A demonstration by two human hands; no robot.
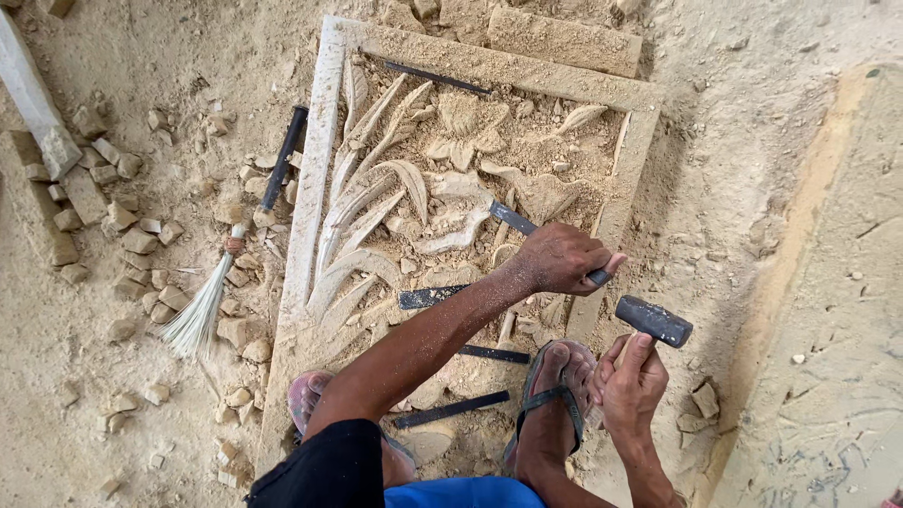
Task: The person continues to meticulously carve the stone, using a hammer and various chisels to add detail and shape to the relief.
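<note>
A rectangular sandstone relief panel (315, 179) with carved leaves and flowers lies on the dusty ground. My left hand (562, 259) grips a dark metal chisel (513, 221) whose tip rests on the carving near the panel's middle. My right hand (628, 386) holds a hammer (654, 321) with a dark rectangular head, raised just right of the chisel's butt end. My feet in sandals (555, 386) rest on the panel's lower part.
Several spare flat chisels (450, 409) lie on the panel near my feet, and another chisel (437, 78) sits by the top edge. A straw brush (202, 310) and a dark bar (284, 155) lie left of the panel among stone chips (141, 240).
</note>
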